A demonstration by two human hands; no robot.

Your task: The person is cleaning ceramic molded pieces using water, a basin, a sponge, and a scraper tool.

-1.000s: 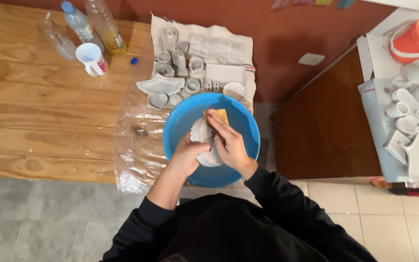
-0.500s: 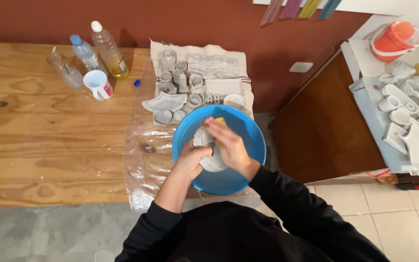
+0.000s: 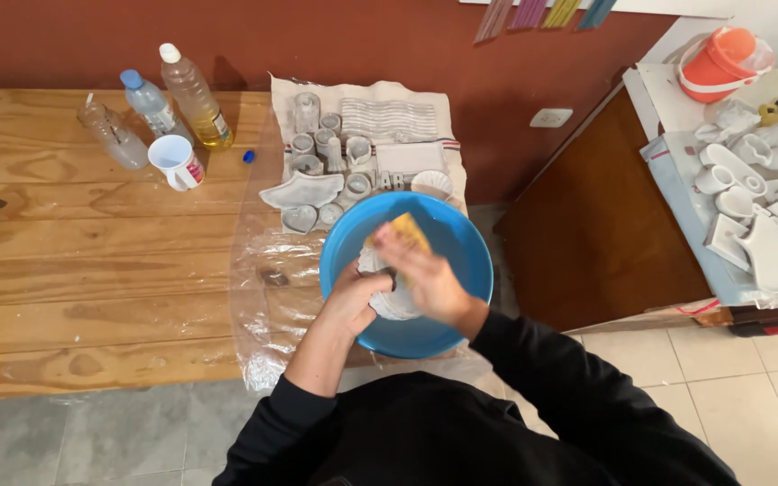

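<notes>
Right over the blue plastic basin (image 3: pixel 461 261), the left hand (image 3: pixel 353 297) is clenched around a pale grey ceramic piece (image 3: pixel 393 301), gripping it from its nine o'clock side. The right hand (image 3: pixel 425 274) is closed on a yellow sponge (image 3: pixel 407 229), pressed against the piece from about two o'clock; this hand is blurred, so the exact finger placement cannot be told. Both hands and the piece sit inside the basin's rim, near its centre.

The basin rests on a sheet of clear plastic film (image 3: pixel 267 306) spread over the wooden table (image 3: pixel 74 261). At twelve o'clock from the basin lies a cloth towel (image 3: pixel 407 112) carrying small unglazed ceramic wares (image 3: pixel 330 148): cups, a heart-shaped dish and a wavy tray. At ten o'clock stand a white mug (image 3: pixel 176 162), a bottle of yellowish liquid (image 3: pixel 193 97), a blue-capped water bottle (image 3: pixel 149 103) and a clear bottle lying tilted (image 3: pixel 112 135); a small blue cap (image 3: pixel 248 157) lies just beside the towel.

Well apart at three o'clock, a second table (image 3: pixel 605 234) holds more pale ceramic pieces (image 3: pixel 758 211) and an orange bucket (image 3: pixel 720 61).
</notes>
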